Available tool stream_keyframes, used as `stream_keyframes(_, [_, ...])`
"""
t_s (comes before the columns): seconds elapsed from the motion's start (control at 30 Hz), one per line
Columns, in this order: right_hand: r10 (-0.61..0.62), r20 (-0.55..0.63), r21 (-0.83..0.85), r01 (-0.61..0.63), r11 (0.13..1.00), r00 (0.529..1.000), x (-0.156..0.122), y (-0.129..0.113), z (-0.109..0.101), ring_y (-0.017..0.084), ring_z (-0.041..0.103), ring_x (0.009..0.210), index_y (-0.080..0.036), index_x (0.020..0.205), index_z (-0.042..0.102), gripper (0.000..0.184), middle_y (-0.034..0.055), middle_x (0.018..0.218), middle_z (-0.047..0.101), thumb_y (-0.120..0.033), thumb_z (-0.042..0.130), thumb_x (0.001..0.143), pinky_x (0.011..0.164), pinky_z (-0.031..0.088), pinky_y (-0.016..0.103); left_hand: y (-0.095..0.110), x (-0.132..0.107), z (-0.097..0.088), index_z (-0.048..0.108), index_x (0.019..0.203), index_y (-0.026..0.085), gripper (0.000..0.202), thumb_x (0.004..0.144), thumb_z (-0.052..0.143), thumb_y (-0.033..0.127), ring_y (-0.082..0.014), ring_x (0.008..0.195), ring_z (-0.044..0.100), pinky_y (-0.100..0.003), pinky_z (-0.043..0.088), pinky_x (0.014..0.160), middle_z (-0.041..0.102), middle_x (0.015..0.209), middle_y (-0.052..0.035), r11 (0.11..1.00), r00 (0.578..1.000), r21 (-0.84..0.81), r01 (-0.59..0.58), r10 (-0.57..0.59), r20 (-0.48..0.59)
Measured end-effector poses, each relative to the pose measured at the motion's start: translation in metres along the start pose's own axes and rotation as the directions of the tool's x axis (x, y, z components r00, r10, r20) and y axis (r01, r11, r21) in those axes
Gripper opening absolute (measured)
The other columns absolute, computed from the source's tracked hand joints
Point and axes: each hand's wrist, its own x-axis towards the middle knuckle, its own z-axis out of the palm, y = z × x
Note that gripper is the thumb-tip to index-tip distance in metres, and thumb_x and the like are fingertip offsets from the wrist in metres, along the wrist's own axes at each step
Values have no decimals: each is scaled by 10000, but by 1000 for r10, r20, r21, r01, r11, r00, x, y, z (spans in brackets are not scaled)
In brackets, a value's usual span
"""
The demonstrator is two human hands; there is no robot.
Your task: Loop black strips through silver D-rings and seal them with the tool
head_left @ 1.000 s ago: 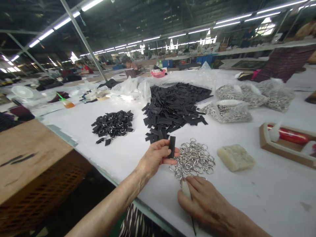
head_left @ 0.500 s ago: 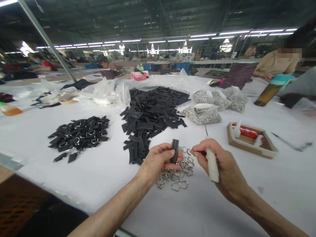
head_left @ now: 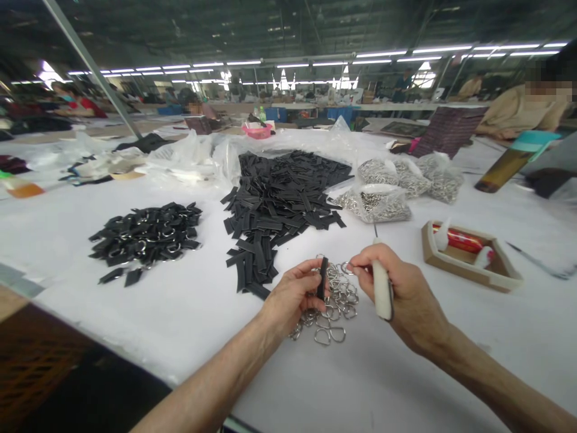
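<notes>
My left hand (head_left: 295, 294) pinches a short black strap piece (head_left: 323, 278) between thumb and fingers; the strap is turned edge-on. Between the fingertips of my right hand (head_left: 396, 288) is a silver D-ring (head_left: 347, 268). The same hand keeps a tool with a thick whitish handle (head_left: 383, 291) in its palm, its thin dark tip pointing away from me. Under and beside my left hand lies a loose heap of metal D-rings (head_left: 336, 307). A large pile of black strap pieces (head_left: 288, 192) spreads beyond it. To the left are strap pieces fitted with rings (head_left: 146, 234).
Clear bags of metal rings (head_left: 383, 204) stand behind my right hand. A tan box tray (head_left: 469, 273) holds a red tube. Farther right are thin metal scissors or tweezers (head_left: 538, 261) and a teal-lidded bottle (head_left: 514, 162). A co-worker sits at the far right.
The strap in my left hand has turned from showing its flat face to edge-on, and my left fingers have curled in more. My right hand still holds the ring and tool.
</notes>
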Motion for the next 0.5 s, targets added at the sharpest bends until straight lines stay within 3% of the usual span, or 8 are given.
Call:
stream_keyframes(0.1, [-5,32,-13,5,1000,999,9,-4,4,81,442,488,-219,803,485,34,-53,591,528,-190,502,796,465,340,188,0,-1,1,599,933,90,182,779,541,168,-93,558,504,-196,431,476,523,658,-20,1000,1000,5,17,-17,16])
stream_keyframes(0.27, [-34,-44,25,35,999,998,17,-6,16,82,471,538,-220,831,488,56,-44,668,568,-184,510,795,500,364,186,4,-8,2,599,969,99,303,696,673,206,-56,529,459,-198,386,507,525,705,5,995,999,88,-39,37,21])
stream_keyframes(0.37, [-67,-35,36,68,997,997,17,-7,22,75,466,504,-224,851,493,48,-54,636,553,-193,496,813,471,358,177,8,-12,2,561,1012,104,299,752,611,243,-86,550,480,-211,399,486,516,670,5,995,989,66,-76,67,134])
stream_keyframes(0.5, [-131,-68,20,133,991,989,14,-2,24,78,504,558,-221,862,500,64,-39,715,578,-181,505,813,512,385,181,11,-14,-1,445,1053,144,312,780,553,248,-172,576,596,-280,476,458,586,705,-37,998,953,57,36,-52,300])
